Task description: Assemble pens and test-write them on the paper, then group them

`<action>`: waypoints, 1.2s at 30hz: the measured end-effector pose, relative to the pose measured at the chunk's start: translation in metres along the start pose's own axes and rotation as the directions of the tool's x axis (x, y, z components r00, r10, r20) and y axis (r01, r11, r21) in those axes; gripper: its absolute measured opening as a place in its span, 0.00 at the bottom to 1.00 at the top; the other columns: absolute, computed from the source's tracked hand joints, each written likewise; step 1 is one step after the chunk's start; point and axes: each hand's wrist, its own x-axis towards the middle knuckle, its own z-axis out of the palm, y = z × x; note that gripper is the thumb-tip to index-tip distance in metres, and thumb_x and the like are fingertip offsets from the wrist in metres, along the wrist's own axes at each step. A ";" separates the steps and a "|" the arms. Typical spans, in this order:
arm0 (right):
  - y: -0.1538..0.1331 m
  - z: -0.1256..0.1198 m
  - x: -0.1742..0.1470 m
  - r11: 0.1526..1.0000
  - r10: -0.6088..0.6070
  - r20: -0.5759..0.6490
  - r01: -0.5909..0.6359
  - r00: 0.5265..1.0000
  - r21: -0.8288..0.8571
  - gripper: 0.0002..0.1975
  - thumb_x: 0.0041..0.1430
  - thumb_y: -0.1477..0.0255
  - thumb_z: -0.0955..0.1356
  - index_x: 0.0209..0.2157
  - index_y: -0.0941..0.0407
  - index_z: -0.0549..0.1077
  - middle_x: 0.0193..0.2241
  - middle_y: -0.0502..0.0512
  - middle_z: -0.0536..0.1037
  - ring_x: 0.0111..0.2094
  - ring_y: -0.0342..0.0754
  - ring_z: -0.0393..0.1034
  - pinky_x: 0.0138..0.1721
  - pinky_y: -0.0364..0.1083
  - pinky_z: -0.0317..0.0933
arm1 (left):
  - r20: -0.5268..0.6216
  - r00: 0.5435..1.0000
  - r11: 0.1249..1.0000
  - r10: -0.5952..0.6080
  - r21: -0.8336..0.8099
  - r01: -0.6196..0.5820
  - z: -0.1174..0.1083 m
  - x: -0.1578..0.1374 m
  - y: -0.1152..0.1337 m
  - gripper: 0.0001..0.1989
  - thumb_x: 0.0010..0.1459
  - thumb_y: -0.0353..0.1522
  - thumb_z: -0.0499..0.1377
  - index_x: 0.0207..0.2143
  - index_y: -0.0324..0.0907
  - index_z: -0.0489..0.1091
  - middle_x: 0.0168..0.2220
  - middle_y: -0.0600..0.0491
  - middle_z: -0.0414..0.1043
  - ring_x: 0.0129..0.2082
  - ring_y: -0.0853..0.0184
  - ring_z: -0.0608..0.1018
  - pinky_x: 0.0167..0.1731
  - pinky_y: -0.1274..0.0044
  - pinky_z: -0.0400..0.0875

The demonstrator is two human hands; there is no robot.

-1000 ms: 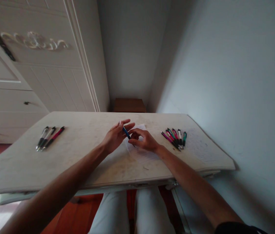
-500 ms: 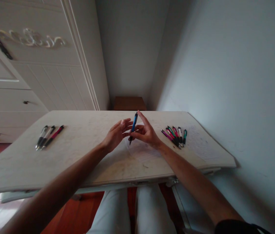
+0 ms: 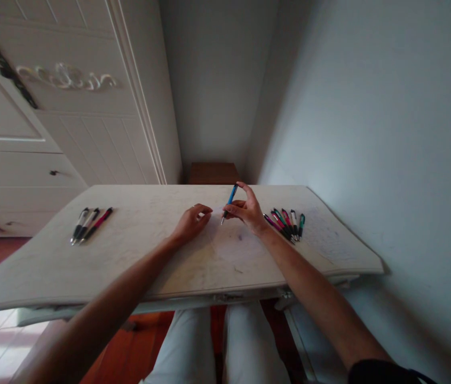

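My right hand (image 3: 248,211) grips a blue ballpoint pen (image 3: 231,195) over a sheet of paper (image 3: 235,242). Its thumb and lower fingers pinch the dark grip section, while the index finger reaches up to the pen's top end. The pen leans to the right, its silver tip pointing down. My left hand (image 3: 191,223) is at the paper's left side, fingers loosely bent and apart, holding nothing. A small dark mark shows on the paper. Just right of my right hand lies a group of several pens (image 3: 285,224) in purple, pink, green and white.
Two white-and-black pens and a pink-and-black pen (image 3: 96,225) lie on the left of the white table (image 3: 137,277). A second sheet with writing (image 3: 329,234) lies at the right. A white cabinet (image 3: 101,144) stands at the left, a wall (image 3: 369,133) at the right.
My left hand has moved away from the pen and down toward the table. My right hand has shifted slightly right with the pen, whose silver tip now shows.
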 end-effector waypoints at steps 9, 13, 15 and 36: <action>-0.007 -0.006 0.000 0.982 -0.169 -0.196 0.149 0.966 -0.112 0.55 0.47 0.62 0.76 0.68 0.50 0.43 0.30 0.50 0.80 0.29 0.47 0.75 0.34 0.48 0.72 | 0.185 0.970 0.966 0.156 0.178 -0.189 -0.008 0.002 -0.012 0.14 0.57 0.36 0.53 0.41 0.40 0.75 0.43 0.45 0.76 0.45 0.58 0.77 0.50 0.66 0.70; -0.020 -0.016 -0.027 0.963 -0.240 -0.284 0.189 0.928 -0.194 0.43 0.49 0.62 0.75 0.64 0.52 0.55 0.28 0.48 0.78 0.25 0.42 0.70 0.29 0.44 0.68 | 0.230 0.953 0.954 0.198 0.176 -0.241 -0.009 0.004 -0.015 0.15 0.59 0.38 0.54 0.39 0.43 0.77 0.47 0.46 0.76 0.48 0.57 0.76 0.53 0.64 0.68; -0.029 -0.025 -0.049 0.954 -0.262 -0.351 0.187 0.899 -0.234 0.37 0.50 0.63 0.75 0.60 0.53 0.61 0.28 0.48 0.77 0.23 0.41 0.68 0.26 0.42 0.65 | 0.243 0.948 0.955 0.206 0.160 -0.249 -0.009 0.005 -0.016 0.16 0.59 0.39 0.53 0.40 0.43 0.78 0.47 0.46 0.76 0.49 0.57 0.76 0.53 0.63 0.68; -0.083 -0.112 -0.134 0.976 -0.191 -0.602 0.088 0.775 -0.197 0.25 0.44 0.69 0.76 0.45 0.47 0.69 0.31 0.48 0.77 0.30 0.48 0.71 0.29 0.47 0.61 | 0.246 0.952 0.961 0.184 0.159 -0.227 -0.006 0.005 -0.016 0.15 0.57 0.38 0.54 0.41 0.44 0.77 0.49 0.47 0.76 0.50 0.57 0.76 0.54 0.64 0.67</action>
